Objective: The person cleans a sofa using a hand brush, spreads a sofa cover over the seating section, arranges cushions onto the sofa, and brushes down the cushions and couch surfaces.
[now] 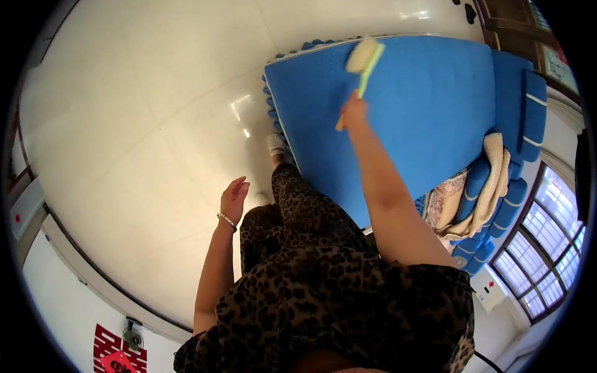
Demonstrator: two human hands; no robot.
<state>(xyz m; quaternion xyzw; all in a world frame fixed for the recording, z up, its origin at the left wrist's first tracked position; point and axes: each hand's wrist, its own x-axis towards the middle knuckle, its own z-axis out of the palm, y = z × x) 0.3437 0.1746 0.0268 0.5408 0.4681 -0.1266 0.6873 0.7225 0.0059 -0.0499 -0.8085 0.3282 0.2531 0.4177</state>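
My right hand (354, 112) is wrapped round the handle of a long-handled brush (365, 57) with pale bristles and a light green back. The brush head is over the far part of a blue-covered sofa seat (423, 118); whether the bristles touch the cover I cannot tell. My left hand (234, 194) hangs free above the floor beside my leg, a bracelet (227, 220) at its wrist. Its fingers are loosely bent and slightly apart, with nothing in them.
Crumpled beige and patterned cloths (488, 186) lie by the blue cushions (535, 118) on the right. Pale tiled floor (155, 81) spreads to the left of the sofa. A barred window (541, 236) is at the right, and red paper decorations (118, 351) hang at lower left.
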